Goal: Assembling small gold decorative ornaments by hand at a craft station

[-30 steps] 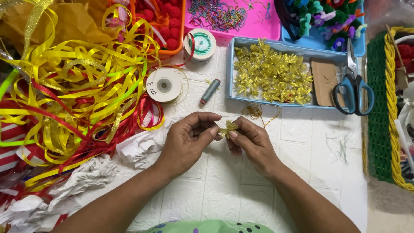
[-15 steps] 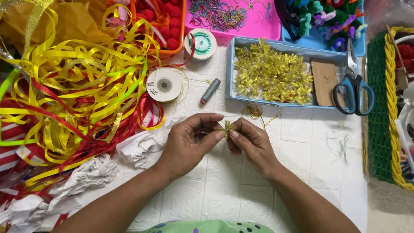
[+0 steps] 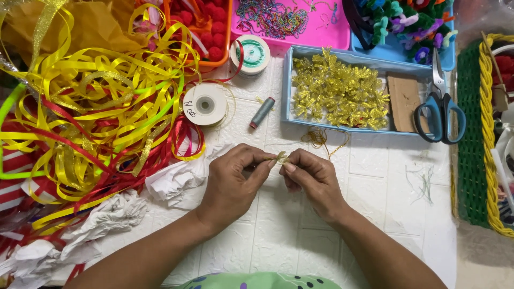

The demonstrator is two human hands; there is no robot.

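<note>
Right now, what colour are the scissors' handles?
The scissors have blue handles, seen clearly in the head view.

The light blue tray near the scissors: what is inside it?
The light blue tray holds a heap of small gold glitter bows and a brown cardboard piece. The bows cover the tray floor beneath them; blue-handled scissors overlap its right edge.

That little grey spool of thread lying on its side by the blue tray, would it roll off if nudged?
Probably: the grey thread spool is a cylinder lying flat on the white table. It looks light, so a nudge should move it easily.
</note>
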